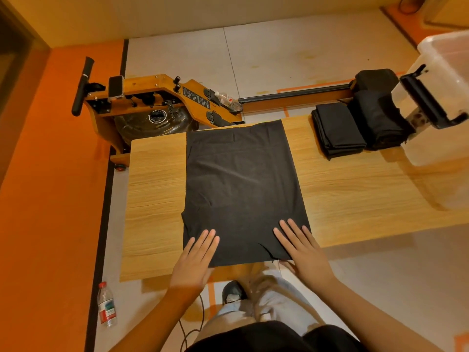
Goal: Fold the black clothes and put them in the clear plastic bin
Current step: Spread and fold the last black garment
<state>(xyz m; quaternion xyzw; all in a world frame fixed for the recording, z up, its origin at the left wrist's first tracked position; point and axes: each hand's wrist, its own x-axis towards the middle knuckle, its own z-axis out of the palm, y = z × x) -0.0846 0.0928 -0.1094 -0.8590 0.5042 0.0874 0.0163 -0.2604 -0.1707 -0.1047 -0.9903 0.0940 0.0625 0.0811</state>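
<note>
Black cloth (241, 189) is lying flat mid-frame; left hand (196, 257) and right hand (302, 247), fingers spread, are pressing its near edge, likely smoothing it for folding.

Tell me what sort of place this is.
Probably a home gym or workout room: a wooden water rowing machine stands behind the table, and orange tape lines mark the floor.

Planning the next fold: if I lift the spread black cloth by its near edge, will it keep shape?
Probably not: the black cloth lies thin with soft creases, so it should droop. It looks light, and may slide on the smooth table.
</note>
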